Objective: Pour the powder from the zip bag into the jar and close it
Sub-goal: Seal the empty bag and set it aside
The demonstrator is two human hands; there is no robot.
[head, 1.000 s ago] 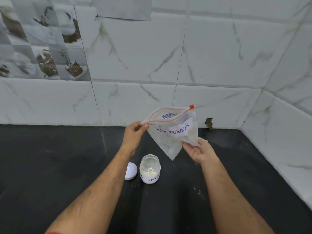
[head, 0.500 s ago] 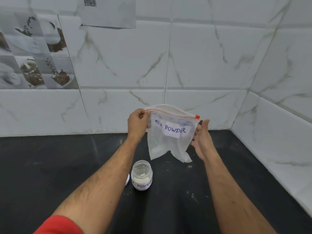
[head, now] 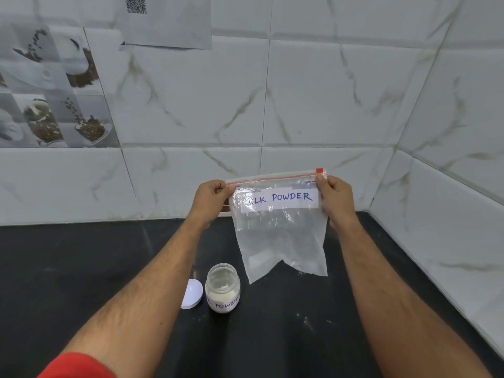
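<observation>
Change: zip bag [head: 281, 230] now stretched flat, its mouth drawn straight, no longer bowed open | Orientation: long axis vertical, zip edge up | Grip: left hand [head: 212, 199] and right hand [head: 336, 199] pinch the top corners | Location: held above desk [head: 81, 268], behind open jar [head: 222, 287]; lid [head: 192, 293] just left of jar.

Clear zip bag [head: 281, 238], red seal; black counter [head: 81, 268]; seemingly white lid [head: 192, 293].
</observation>
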